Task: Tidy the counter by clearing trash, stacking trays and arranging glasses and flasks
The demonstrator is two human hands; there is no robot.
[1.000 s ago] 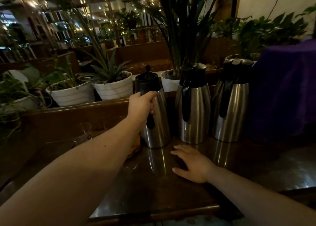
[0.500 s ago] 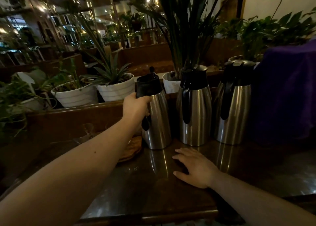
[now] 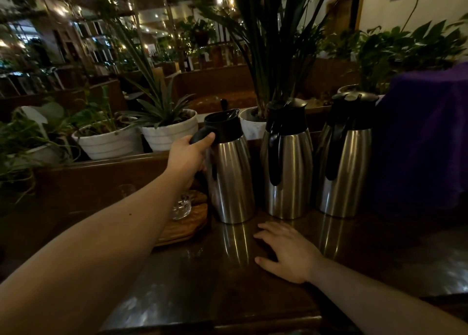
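The left flask (image 3: 231, 175), upright and first in the row, is clamped at its handle by the left hand (image 3: 188, 155); the right hand (image 3: 286, 252) lies flat and spread on the table (image 3: 202, 284).

Three flasks (image 3: 287, 167) stand in a row, each with a silver brushed-steel body and black lid and handle. Beneath them the counter (image 3: 202, 284) is dark glossy brown. Left of the flasks, a tray (image 3: 184, 227) shows tan woodgrain. Behind them, white pots (image 3: 167, 134) carry grey horizontal ribbing. Right of the flasks, a cloth (image 3: 425, 144) is deep purple.
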